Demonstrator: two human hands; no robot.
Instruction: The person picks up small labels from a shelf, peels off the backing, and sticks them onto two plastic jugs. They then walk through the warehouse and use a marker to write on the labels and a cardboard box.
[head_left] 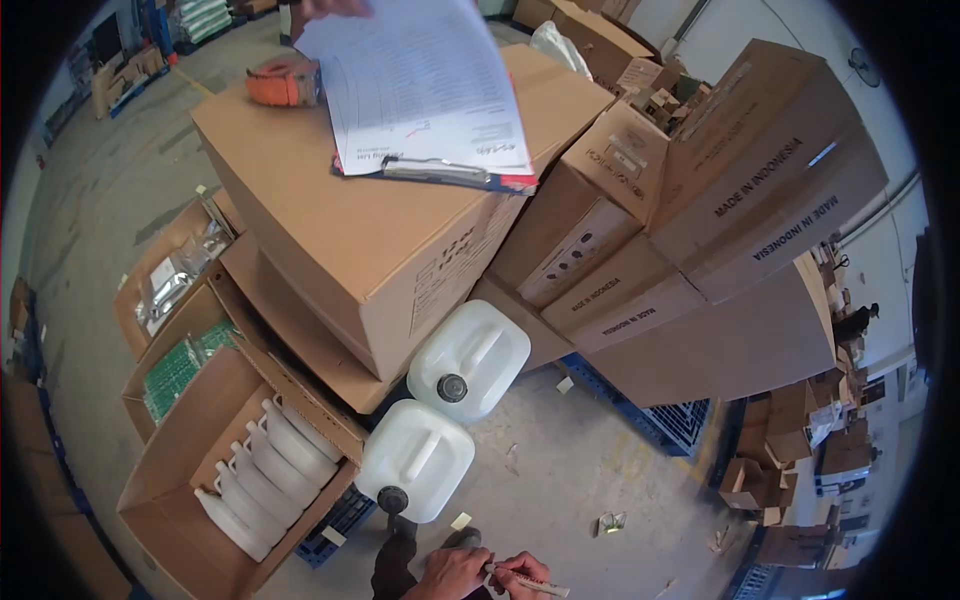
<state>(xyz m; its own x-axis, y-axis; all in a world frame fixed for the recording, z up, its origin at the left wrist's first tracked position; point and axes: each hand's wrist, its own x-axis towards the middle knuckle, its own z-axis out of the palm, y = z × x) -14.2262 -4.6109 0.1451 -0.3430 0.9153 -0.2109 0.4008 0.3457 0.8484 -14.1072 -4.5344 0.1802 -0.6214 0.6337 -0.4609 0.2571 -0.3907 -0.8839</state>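
Low at the bottom edge, my right hand (pixel 523 574) is closed around a pale marker (pixel 548 586), its shaft sticking out to the right. My left hand (pixel 452 573) meets it, fingers pinched at the marker's other end; whether a cap is between them is too small to tell. Just above the hands stand two white plastic jerrycans (pixel 425 460) with black caps. Farther off, a clipboard (pixel 435 172) with a printed packing list (pixel 420 90) lies on a large carton (pixel 300 190). An orange tape dispenser (pixel 283 84) sits beside it.
Another person's hand (pixel 335 8) is at the papers' far edge. An open box (pixel 160 490) with white curved parts stands left, near green boards (pixel 185 370). Stacked cartons (pixel 750 180) rise at right over a blue pallet (pixel 690 430). A small wrapper (pixel 610 523) lies on the floor.
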